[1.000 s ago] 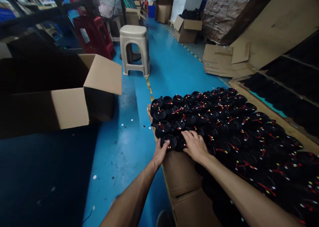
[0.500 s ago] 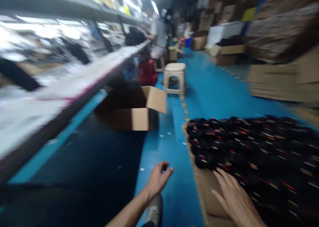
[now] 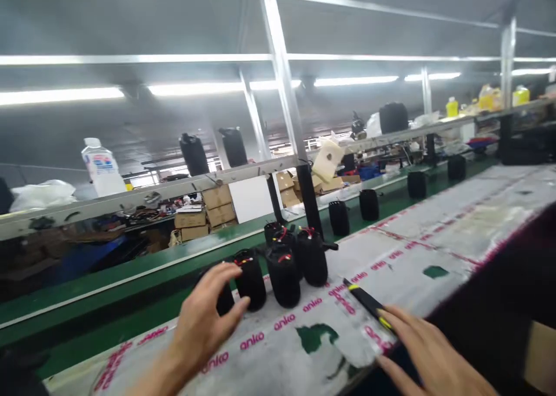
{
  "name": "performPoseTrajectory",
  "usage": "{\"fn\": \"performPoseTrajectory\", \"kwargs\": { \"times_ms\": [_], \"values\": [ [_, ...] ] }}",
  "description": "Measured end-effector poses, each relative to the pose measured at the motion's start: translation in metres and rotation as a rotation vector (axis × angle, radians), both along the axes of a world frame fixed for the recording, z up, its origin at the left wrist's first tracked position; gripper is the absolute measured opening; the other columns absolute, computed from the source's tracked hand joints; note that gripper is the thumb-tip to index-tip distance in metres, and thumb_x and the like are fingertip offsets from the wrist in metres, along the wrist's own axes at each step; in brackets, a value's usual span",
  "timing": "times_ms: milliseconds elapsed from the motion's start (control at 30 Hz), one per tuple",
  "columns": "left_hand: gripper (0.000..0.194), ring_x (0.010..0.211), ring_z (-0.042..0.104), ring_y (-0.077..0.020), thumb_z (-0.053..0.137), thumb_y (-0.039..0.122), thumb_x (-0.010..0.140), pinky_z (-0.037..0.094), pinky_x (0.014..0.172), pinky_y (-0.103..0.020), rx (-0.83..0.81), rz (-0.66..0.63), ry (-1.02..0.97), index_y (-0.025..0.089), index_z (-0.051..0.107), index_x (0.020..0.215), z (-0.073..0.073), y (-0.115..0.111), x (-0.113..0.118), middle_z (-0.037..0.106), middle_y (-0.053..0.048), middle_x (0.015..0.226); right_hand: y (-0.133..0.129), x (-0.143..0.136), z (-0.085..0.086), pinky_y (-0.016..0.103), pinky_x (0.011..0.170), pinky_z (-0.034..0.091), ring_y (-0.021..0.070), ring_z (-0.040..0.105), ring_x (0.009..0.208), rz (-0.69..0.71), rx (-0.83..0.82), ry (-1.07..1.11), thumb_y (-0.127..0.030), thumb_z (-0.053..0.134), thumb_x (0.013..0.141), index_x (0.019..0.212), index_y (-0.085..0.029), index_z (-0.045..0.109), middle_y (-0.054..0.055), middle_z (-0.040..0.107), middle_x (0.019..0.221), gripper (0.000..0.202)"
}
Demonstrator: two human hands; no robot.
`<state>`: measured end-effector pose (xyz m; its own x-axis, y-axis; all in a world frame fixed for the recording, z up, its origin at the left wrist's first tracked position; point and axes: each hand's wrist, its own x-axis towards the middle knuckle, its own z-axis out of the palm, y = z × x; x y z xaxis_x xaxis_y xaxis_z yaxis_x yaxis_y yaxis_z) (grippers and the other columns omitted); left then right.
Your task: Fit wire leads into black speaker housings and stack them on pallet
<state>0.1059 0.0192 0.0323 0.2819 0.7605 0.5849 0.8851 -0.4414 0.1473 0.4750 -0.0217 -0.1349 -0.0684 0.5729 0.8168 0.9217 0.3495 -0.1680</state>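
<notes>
My left hand [image 3: 204, 315] is over the covered bench, thumb and fingers spread, in front of a black cylinder [image 3: 225, 297] that it partly hides; I cannot tell if it touches it. Several more black cylinders with red and yellow wires at their tops stand beside it, among them one near my fingertips [image 3: 252, 283], a middle one [image 3: 284, 280] and a right one [image 3: 313, 260]. My right hand [image 3: 428, 349] is open at the bench's near edge. Its fingertips are at the near end of a black and yellow utility knife [image 3: 367, 300] lying on the bench.
The bench has a torn white cover [image 3: 269, 344] printed in pink. Behind it runs a green conveyor belt [image 3: 147, 280] carrying more black cylinders [image 3: 369, 205]. A raised shelf [image 3: 152, 193] on metal posts holds a clear bottle [image 3: 103, 167] and further cylinders.
My view has swung left and up from the floor and the rows of black cylinders to the bench. Both hands are now over or beside the bench.
</notes>
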Motion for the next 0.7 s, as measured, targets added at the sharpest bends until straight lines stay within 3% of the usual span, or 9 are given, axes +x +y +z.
{"fn": "performPoseTrajectory", "kwargs": {
  "times_ms": [100, 167, 200, 267, 367, 533, 600, 700],
  "values": [
    [0.081, 0.145, 0.034, -0.0378, 0.061, 0.054, 0.081, 0.031, 0.116, -0.059, -0.050, 0.105, 0.037, 0.013, 0.039, 0.148, 0.024, 0.048, -0.055, 0.037, -0.020, 0.156, 0.048, -0.093, 0.094, 0.045, 0.101, 0.046, 0.0286, 0.050, 0.126, 0.100, -0.110, -0.092, -0.031, 0.057, 0.092, 0.140, -0.023, 0.047, 0.010, 0.053, 0.141, 0.050],
    [0.088, 0.143, 0.037, -0.0397, 0.068, 0.057, 0.075, 0.035, 0.113, -0.059, -0.144, 0.084, 0.108, 0.017, 0.041, 0.148, 0.024, 0.073, -0.069, 0.041, -0.018, 0.154, 0.082, -0.140, 0.133, 0.046, 0.101, 0.046, 0.0300, 0.048, 0.128, 0.099, -0.216, -0.127, -0.025, 0.063, 0.087, 0.139, -0.020, 0.050, 0.010, 0.053, 0.141, 0.054],
    [0.088, 0.140, 0.042, -0.0398, 0.070, 0.056, 0.072, 0.040, 0.109, -0.058, -0.193, 0.062, 0.143, 0.020, 0.043, 0.148, 0.022, 0.082, -0.072, 0.044, -0.017, 0.153, 0.097, -0.157, 0.143, 0.047, 0.099, 0.047, 0.0311, 0.048, 0.127, 0.079, -0.232, -0.134, -0.024, 0.065, 0.086, 0.137, -0.020, 0.052, 0.011, 0.053, 0.140, 0.053],
    [0.088, 0.133, 0.050, -0.0384, 0.073, 0.051, 0.070, 0.045, 0.104, -0.054, -0.268, 0.013, 0.203, 0.027, 0.042, 0.149, 0.014, 0.093, -0.075, 0.046, -0.015, 0.153, 0.120, -0.181, 0.148, 0.049, 0.095, 0.049, 0.0349, 0.052, 0.122, 0.028, -0.278, -0.135, -0.022, 0.070, 0.082, 0.125, -0.017, 0.061, 0.015, 0.055, 0.137, 0.044],
    [0.079, 0.128, 0.055, -0.0345, 0.069, 0.044, 0.075, 0.046, 0.103, -0.049, -0.318, -0.055, 0.266, 0.033, 0.042, 0.148, 0.008, 0.101, -0.078, 0.046, -0.010, 0.153, 0.130, -0.198, 0.132, 0.052, 0.091, 0.051, 0.0385, 0.052, 0.121, -0.041, -0.330, -0.106, -0.016, 0.072, 0.079, 0.104, -0.015, 0.065, 0.019, 0.050, 0.141, 0.026],
    [0.045, 0.107, 0.065, -0.0298, 0.064, 0.041, 0.080, 0.049, 0.092, -0.042, -0.318, -0.105, 0.318, 0.031, 0.061, 0.124, 0.008, 0.116, -0.072, 0.061, -0.007, 0.132, 0.114, -0.207, 0.116, 0.048, 0.087, 0.054, 0.0364, 0.051, 0.124, -0.038, -0.374, -0.022, -0.012, 0.075, 0.074, 0.095, -0.019, 0.060, 0.016, 0.031, 0.156, 0.026],
    [0.036, 0.102, 0.065, -0.0281, 0.064, 0.039, 0.079, 0.048, 0.088, -0.038, -0.313, -0.094, 0.315, 0.028, 0.064, 0.113, 0.009, 0.123, -0.070, 0.068, -0.005, 0.116, 0.107, -0.207, 0.118, 0.046, 0.089, 0.053, 0.0345, 0.053, 0.121, 0.000, -0.396, 0.008, -0.011, 0.079, 0.068, 0.091, -0.021, 0.060, 0.014, 0.033, 0.155, 0.032],
    [0.031, 0.100, 0.066, -0.0284, 0.064, 0.035, 0.080, 0.048, 0.083, -0.038, -0.305, -0.071, 0.292, 0.028, 0.064, 0.110, 0.010, 0.130, -0.071, 0.070, -0.003, 0.111, 0.090, -0.199, 0.122, 0.041, 0.096, 0.049, 0.0315, 0.053, 0.123, 0.004, -0.402, 0.079, -0.013, 0.082, 0.063, 0.088, -0.022, 0.059, 0.012, 0.040, 0.150, 0.035]
  ]
}}
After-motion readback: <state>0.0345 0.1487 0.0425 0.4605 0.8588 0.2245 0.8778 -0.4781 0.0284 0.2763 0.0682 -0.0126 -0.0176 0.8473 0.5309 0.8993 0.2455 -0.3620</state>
